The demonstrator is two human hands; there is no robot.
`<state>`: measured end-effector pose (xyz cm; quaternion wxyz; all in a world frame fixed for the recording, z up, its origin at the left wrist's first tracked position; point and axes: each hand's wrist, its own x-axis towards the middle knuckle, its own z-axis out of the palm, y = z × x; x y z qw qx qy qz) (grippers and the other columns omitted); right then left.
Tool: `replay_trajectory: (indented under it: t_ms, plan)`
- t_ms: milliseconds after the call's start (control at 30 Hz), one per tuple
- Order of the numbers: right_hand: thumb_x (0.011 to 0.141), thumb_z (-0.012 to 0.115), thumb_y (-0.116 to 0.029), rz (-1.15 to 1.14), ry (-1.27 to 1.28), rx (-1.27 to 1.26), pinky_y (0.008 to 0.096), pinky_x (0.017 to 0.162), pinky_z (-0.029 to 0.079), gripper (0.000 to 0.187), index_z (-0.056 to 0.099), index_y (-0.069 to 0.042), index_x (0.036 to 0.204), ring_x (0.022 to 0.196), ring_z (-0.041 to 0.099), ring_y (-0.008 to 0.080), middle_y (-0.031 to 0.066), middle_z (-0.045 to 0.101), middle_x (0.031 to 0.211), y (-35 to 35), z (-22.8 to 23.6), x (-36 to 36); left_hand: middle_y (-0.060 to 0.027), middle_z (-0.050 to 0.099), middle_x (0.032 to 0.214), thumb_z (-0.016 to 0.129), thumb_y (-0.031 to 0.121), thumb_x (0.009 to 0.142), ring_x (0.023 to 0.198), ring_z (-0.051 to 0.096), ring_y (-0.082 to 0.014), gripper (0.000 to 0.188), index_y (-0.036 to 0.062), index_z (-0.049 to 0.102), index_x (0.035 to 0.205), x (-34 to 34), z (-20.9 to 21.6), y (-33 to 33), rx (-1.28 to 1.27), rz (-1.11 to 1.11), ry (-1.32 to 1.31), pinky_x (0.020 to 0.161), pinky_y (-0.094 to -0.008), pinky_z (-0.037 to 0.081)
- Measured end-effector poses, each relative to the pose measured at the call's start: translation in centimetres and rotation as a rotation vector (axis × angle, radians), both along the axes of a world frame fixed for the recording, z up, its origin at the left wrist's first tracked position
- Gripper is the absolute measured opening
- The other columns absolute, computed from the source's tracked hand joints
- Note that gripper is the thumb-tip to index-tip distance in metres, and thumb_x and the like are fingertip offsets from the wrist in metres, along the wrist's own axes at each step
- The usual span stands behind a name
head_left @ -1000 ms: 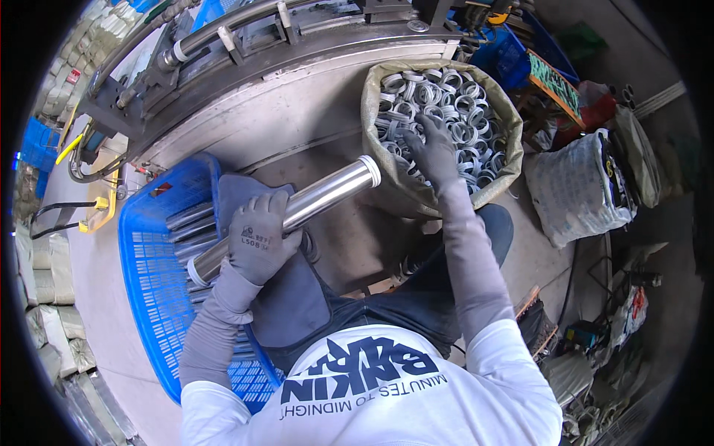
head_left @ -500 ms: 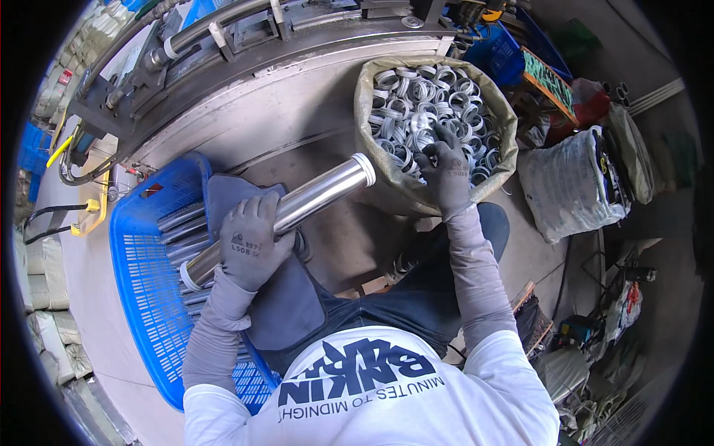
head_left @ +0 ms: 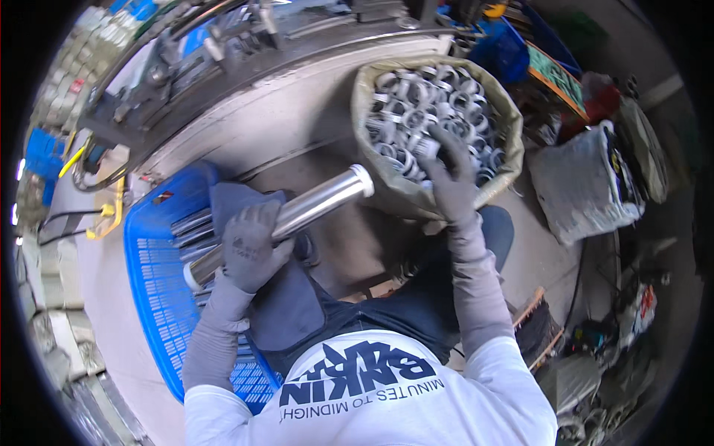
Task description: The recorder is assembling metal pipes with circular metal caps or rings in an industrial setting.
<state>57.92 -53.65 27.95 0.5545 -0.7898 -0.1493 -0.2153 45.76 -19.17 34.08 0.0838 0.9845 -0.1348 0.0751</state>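
Observation:
My gloved left hand (head_left: 255, 245) is wrapped round a shiny metal tube (head_left: 316, 202), which slants up to the right across my lap. A white ring (head_left: 363, 181) caps its upper end, and a pale ring also shows at the lower end. My gloved right hand (head_left: 454, 175) is over the near edge of an open sack (head_left: 510, 152) full of loose white and grey rings (head_left: 450, 97). Between its thumb and fingers is a pale ring (head_left: 425, 148), somewhat blurred. The tube's middle is hidden under my left hand.
At my left stands a blue plastic basket (head_left: 152, 297) with several metal tubes in it. A grey pad (head_left: 286, 316) covers my left thigh. A dark metal machine bench (head_left: 245, 70) runs along the far side. To the right sits a pale woven sack (head_left: 576, 186).
My right hand has lifted slightly from the pile with a ring between its fingers. The left hand keeps hold of the tube; the view has shifted a little.

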Motion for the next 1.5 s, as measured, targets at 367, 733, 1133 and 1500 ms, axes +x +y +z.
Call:
replay_trajectory:
  t_ms: [367,733,1133,1500]
  plan:
    - [0.072,0.089,0.001,0.229,0.612,0.731,0.0336,0.090,0.058,0.080,0.056,-0.006,0.144,0.103,0.070,0.0212,0.0108,0.073,0.117,-3.2,-5.4,1.5,-0.0126,0.066,0.130,0.080,0.031,0.084,0.119,0.063,-0.0338,0.065,0.0137,0.056,0.142,22.5,8.7,6.1,0.277,0.099,-0.539,0.103,-0.0493,0.046]
    - [0.083,0.078,-0.012,0.242,0.433,0.405,0.0422,0.098,0.058,0.073,0.052,-0.001,0.150,0.108,0.069,0.0261,0.0134,0.068,0.125,-2.4,-1.4,1.7,-0.0130,0.060,0.142,0.075,0.030,0.091,0.133,0.058,-0.0320,0.065,0.0169,0.050,0.149,40.4,8.1,8.6,0.375,0.348,-0.306,0.111,-0.0507,0.044]
    - [0.101,0.065,-0.030,0.288,0.601,0.629,0.0472,0.098,0.059,0.052,0.056,-0.004,0.145,0.123,0.062,0.0248,0.0121,0.064,0.134,-3.0,-3.8,1.0,-0.0135,0.071,0.109,0.064,0.010,0.087,0.104,0.068,-0.0343,0.035,0.0118,0.067,0.122,19.3,-2.0,10.3,-0.105,-0.141,-0.687,0.096,-0.0513,0.052]
    - [0.095,0.065,-0.003,-0.141,-0.105,-0.757,0.0422,0.109,0.052,0.060,0.046,0.001,0.151,0.137,0.056,0.0269,0.0127,0.054,0.155,-4.6,-5.0,1.6,-0.0101,0.068,0.129,0.065,0.020,0.091,0.130,0.061,-0.0307,0.036,0.0137,0.069,0.126,-5.1,-31.4,34.5,0.221,0.779,0.494,0.105,-0.0455,0.050]
